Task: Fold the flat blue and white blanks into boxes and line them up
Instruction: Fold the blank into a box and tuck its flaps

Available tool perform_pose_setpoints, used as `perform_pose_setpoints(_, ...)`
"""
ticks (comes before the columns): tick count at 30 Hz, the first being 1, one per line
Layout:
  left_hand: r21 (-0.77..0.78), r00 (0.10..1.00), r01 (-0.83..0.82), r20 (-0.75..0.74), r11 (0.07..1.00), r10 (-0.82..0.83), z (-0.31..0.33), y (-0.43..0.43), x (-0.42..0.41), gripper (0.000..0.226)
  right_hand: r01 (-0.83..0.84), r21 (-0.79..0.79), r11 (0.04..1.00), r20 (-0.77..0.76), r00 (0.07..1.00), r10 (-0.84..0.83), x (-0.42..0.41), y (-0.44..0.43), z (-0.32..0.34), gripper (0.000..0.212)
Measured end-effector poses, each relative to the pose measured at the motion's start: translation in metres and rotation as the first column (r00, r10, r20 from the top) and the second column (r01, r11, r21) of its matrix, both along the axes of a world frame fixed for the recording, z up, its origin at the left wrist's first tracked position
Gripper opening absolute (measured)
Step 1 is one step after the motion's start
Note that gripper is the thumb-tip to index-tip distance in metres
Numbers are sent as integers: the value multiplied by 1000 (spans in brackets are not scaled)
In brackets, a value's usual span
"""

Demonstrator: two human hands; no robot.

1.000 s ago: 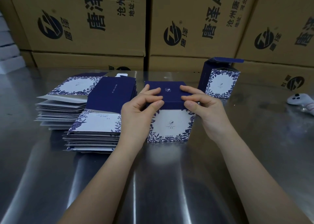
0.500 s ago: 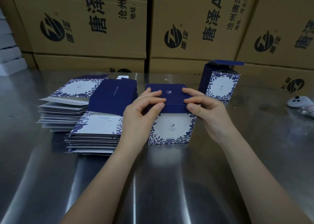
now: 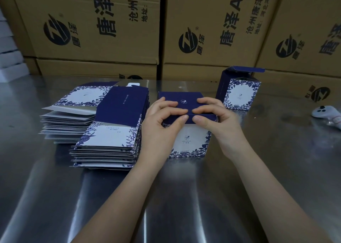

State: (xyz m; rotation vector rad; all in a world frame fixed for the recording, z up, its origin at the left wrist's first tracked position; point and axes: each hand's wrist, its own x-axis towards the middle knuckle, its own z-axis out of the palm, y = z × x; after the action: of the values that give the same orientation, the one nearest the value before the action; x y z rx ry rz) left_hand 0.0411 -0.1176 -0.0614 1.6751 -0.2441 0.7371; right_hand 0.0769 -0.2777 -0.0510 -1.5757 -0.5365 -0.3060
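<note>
Packing warehouse: stacked printed cartons point(image 3: 96, 26) behind steel table point(image 3: 184, 196)

The box point(image 3: 186, 130) under the hands had a dark navy lid with a small white emblem and a white front bordered by blue leaf and flower print. The second box point(image 3: 239, 93) and the stacked blanks point(image 3: 108, 132) showed the same navy panels and blue floral borders on white. The worktop point(image 3: 184, 205) was shiny grey steel, the cartons point(image 3: 96, 21) behind tan with black logos and lettering.
</note>
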Motion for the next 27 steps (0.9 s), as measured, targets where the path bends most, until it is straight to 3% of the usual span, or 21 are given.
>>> perform_pose_setpoints(9, -42, 1000, 15, -17, 999, -16, 1, -2, -1, 24, 68, 1, 998, 30, 997, -68, -1, 5, 1, 15)
perform_pose_setpoints(19, -246, 986, 161, 1, 956, -165, -4, 4, 0, 30, 118, -36, 992, 37, 992, -116, -1, 4, 3, 22)
perform_pose_setpoints(22, -246, 983, 177, -4, 953, -183, -4, 6, 2, 29, 242, -143, 960, 174, 961, -216, -5, 5, 5, 22)
perform_pose_setpoints(25, -245, 975, 213, -10, 946, -223, -4, 8, 2, 31, 430, -263, 864, 465, 841, -277, -8, 8, 6, 12)
perform_pose_setpoints(27, -243, 974, 217, -14, 945, -227, -3, 10, 2, 31, 485, -291, 825, 556, 787, -267, -9, 11, 6, 13)
